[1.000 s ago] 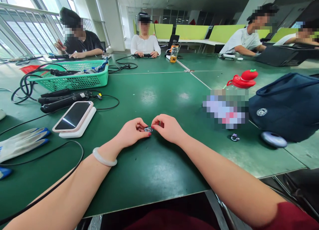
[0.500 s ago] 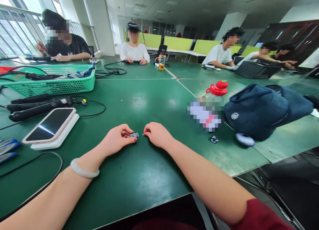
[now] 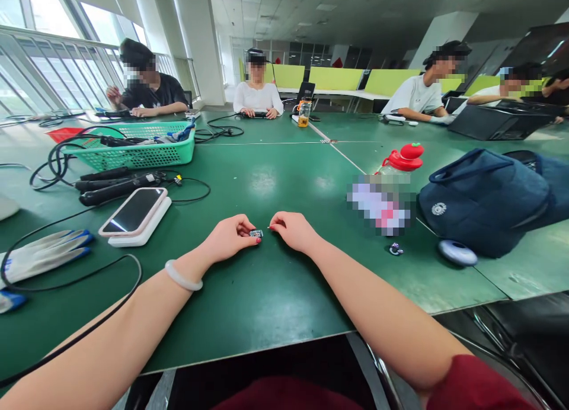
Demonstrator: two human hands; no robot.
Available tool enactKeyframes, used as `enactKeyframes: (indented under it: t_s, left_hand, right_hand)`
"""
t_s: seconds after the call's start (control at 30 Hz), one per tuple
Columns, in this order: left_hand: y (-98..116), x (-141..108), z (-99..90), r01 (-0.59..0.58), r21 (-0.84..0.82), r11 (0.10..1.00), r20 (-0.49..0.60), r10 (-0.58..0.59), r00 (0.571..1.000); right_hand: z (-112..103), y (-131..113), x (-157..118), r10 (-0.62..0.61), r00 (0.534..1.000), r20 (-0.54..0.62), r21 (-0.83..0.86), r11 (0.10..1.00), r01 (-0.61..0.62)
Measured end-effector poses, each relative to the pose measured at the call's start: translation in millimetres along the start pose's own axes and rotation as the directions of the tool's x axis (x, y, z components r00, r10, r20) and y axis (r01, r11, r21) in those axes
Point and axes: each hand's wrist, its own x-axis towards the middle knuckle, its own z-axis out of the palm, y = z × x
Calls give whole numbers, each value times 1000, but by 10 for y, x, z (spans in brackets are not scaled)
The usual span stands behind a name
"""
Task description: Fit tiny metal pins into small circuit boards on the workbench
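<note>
My left hand [image 3: 231,238] pinches a small circuit board [image 3: 256,233] between thumb and fingers, just above the green table [image 3: 249,303]. A short gap to the right of it, my right hand [image 3: 293,229] is closed in a pinch. A tiny pale tip shows at the right fingertips, too small to name. Several fingers of both hands are curled out of sight. On my left wrist sits a pale bangle [image 3: 183,276].
Left lie a phone [image 3: 136,211] on a white box, work gloves [image 3: 48,256], black cables and a green basket [image 3: 133,152]. Right are a red-lidded bottle [image 3: 402,161], a dark blue bag [image 3: 484,197] and a purple oval case [image 3: 457,253]. Several people sit around the table.
The view has turned to the left, so everything appears farther right and more of the gloves shows. Both hands keep their pinch, with the circuit board still in the left.
</note>
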Motion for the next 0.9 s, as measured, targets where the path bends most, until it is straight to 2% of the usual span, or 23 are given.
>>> enactKeyframes:
  t_s: [0.1, 0.23, 0.33, 0.6, 0.9]
  left_hand:
    - [2, -6, -2, -11, 18, 1000, -18, 11, 1000]
    - [3, -10, 0, -29, 34, 999, -31, 30, 999]
    - [-17, 4, -6, -47, 20, 999, -52, 48, 997]
    - [-57, 25, -73, -50, 25, 998, -128, 53, 990]
    - [-77, 35, -73, -57, 45, 997, -104, 61, 993]
  right_hand:
    - [-3, 8, 3, -13, 1000, 17, 21, 1000, 12]
    - [21, 16, 18, -106, 994, 38, -71, 992, 108]
    - [50, 25, 22, -132, 991, 12, -59, 989, 132]
    - [85, 47, 7, -61, 995, -75, 75, 995, 67]
    - [93, -1, -8, -37, 999, -18, 157, 987, 39]
